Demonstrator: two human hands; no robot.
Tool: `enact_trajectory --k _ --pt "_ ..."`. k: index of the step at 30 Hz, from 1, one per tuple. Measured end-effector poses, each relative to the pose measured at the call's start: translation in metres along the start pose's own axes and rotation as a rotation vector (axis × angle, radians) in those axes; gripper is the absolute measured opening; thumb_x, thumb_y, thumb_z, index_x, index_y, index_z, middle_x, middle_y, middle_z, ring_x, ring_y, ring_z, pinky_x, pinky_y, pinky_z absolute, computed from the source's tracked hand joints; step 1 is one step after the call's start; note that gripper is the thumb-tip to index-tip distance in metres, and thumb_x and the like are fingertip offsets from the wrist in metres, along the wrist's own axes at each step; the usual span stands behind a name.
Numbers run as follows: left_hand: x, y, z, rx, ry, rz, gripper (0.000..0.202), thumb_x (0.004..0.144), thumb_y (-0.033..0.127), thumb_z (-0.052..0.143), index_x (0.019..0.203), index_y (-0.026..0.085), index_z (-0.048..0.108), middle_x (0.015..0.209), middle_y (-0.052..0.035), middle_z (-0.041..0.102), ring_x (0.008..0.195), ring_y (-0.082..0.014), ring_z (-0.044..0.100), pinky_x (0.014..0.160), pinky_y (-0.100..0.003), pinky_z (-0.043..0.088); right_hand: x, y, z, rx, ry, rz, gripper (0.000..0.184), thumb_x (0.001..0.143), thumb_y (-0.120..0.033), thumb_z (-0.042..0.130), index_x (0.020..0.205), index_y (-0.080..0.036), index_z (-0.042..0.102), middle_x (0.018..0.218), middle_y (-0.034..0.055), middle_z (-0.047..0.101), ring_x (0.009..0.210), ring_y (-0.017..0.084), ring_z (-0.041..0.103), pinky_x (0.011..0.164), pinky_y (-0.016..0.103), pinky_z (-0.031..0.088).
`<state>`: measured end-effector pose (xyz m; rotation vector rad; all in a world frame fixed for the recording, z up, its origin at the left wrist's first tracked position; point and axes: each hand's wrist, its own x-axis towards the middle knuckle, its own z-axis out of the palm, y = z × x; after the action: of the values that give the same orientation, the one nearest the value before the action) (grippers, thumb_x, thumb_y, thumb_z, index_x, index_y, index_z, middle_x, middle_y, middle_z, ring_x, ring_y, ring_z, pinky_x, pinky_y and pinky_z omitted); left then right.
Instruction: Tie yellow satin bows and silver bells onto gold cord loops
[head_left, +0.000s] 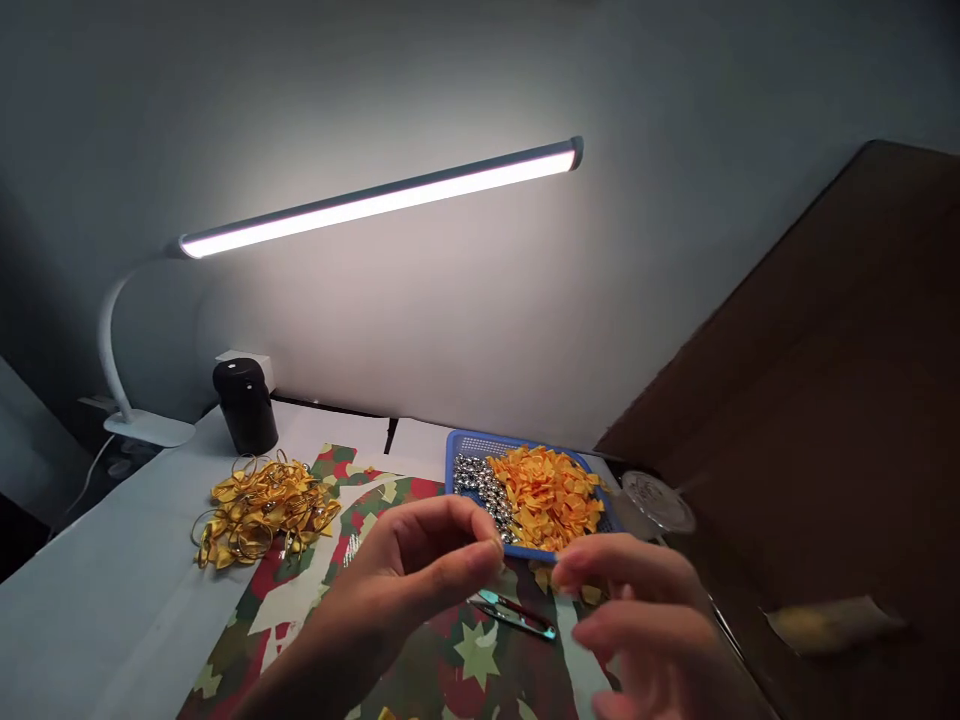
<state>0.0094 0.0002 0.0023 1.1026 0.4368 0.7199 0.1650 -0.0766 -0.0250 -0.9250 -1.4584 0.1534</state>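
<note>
Camouflage sheeting underlies the left hand, fingertips pinched, contents indiscernible, and the right hand, fingers parted with nothing visible between; careless forward reach could spill beads from the blue basket just beyond.

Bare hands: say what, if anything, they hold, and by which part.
The bare left hand pinches; whether on anything cannot be told. The bare right hand, open, shows nothing held.

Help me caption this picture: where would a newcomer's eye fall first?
Likely on the lit bar lamp, glowing across the upper middle. Below it, just right of centre, a blue basket holds orange pieces beside silvery balls. In the foreground, the left hand forms a pinch beside the open right hand.
</note>
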Motion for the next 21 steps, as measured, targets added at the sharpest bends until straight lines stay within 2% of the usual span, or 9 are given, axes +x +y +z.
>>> enact_trajectory --k 2,5,6,8,11,13,17,18,21 --pt "-0.002 0.005 -0.004 0.028 0.045 0.062 0.024 0.076 0.038 0.071 0.071 0.016 0.063 0.071 0.0003 0.052 0.065 -0.0095 0.044 0.058 -0.019 0.037 -0.003 0.007 -0.013 -0.067 0.004 0.113 0.005 0.087 -0.029 0.056 0.085 -0.027 0.061 0.096 0.0029 0.062 0.077 0.018 0.058 0.07 0.031 0.046" --pt "-0.005 0.011 -0.01 0.076 0.074 0.142 0.021 0.078 0.036 0.069 0.071 0.017 0.065 0.079 -0.0024 0.059 0.073 -0.0122 0.051 0.065 -0.021 0.042 -0.018 0.028 -0.022 -0.236 -0.272 0.332 0.012 0.088 -0.028 0.055 0.077 -0.023 0.059 0.083 0.0025 0.063 0.076 0.018 0.06 0.067 0.029 0.047" --pt "-0.006 0.014 -0.011 0.099 0.064 0.157 0.02 0.079 0.035 0.069 0.072 0.017 0.066 0.076 -0.0023 0.061 0.072 -0.0122 0.052 0.065 -0.022 0.043 -0.026 0.037 -0.022 -0.29 -0.319 0.414 0.015 0.088 -0.029 0.054 0.076 -0.022 0.059 0.078 0.0024 0.062 0.072 0.018 0.06 0.065 0.029 0.047" --pt "-0.009 0.018 -0.012 0.152 0.039 0.172 0.017 0.077 0.034 0.071 0.072 0.017 0.068 0.069 -0.0018 0.062 0.066 -0.012 0.054 0.061 -0.022 0.044 -0.044 0.059 -0.021 -0.357 -0.412 0.536 0.012 0.086 -0.029 0.056 0.079 -0.021 0.061 0.08 0.0038 0.063 0.077 0.021 0.061 0.07 0.033 0.048" --pt "-0.015 0.022 -0.008 0.191 0.096 0.172 0.013 0.072 0.029 0.075 0.067 0.018 0.069 0.066 -0.0014 0.063 0.063 -0.012 0.056 0.058 -0.021 0.047 -0.072 0.086 -0.018 -0.377 -0.454 0.629 0.012 0.081 -0.027 0.061 0.09 -0.02 0.063 0.096 0.0079 0.064 0.094 0.026 0.059 0.083 0.041 0.047" --pt "-0.018 0.021 -0.008 0.213 0.165 0.141 0.011 0.071 0.026 0.075 0.066 0.019 0.07 0.067 -0.0007 0.065 0.063 -0.0113 0.057 0.058 -0.02 0.047 -0.084 0.097 -0.018 -0.379 -0.45 0.662 0.013 0.077 -0.026 0.064 0.088 -0.02 0.064 0.094 0.0081 0.063 0.093 0.028 0.058 0.084 0.045 0.045" --pt "-0.019 0.0 -0.025 0.371 0.181 -0.049 0.013 0.071 0.032 0.074 0.07 0.019 0.072 0.071 -0.0022 0.069 0.065 -0.0129 0.06 0.059 -0.022 0.048 -0.095 0.099 -0.019 -0.337 -0.403 0.726 0.01 0.078 -0.03 0.062 0.08 -0.02 0.062 0.087 0.0068 0.06 0.089 0.027 0.056 0.085 0.046 0.044" --pt "-0.02 -0.01 -0.032 0.408 0.152 -0.113 0.017 0.071 0.035 0.074 0.07 0.018 0.072 0.072 -0.0031 0.07 0.066 -0.0141 0.061 0.059 -0.023 0.049 -0.097 0.097 -0.019 -0.314 -0.391 0.746 0.012 0.078 -0.033 0.062 0.079 -0.021 0.061 0.086 0.0065 0.059 0.089 0.027 0.056 0.084 0.045 0.044" --pt "-0.028 -0.049 -0.055 0.441 0.171 -0.257 0.02 0.071 0.037 0.073 0.074 0.018 0.072 0.075 -0.0042 0.072 0.069 -0.0158 0.063 0.063 -0.025 0.05 -0.104 0.085 -0.018 -0.219 -0.358 0.821 0.022 0.077 -0.043 0.064 0.08 -0.021 0.06 0.087 0.0058 0.06 0.089 0.025 0.056 0.084 0.043 0.044"
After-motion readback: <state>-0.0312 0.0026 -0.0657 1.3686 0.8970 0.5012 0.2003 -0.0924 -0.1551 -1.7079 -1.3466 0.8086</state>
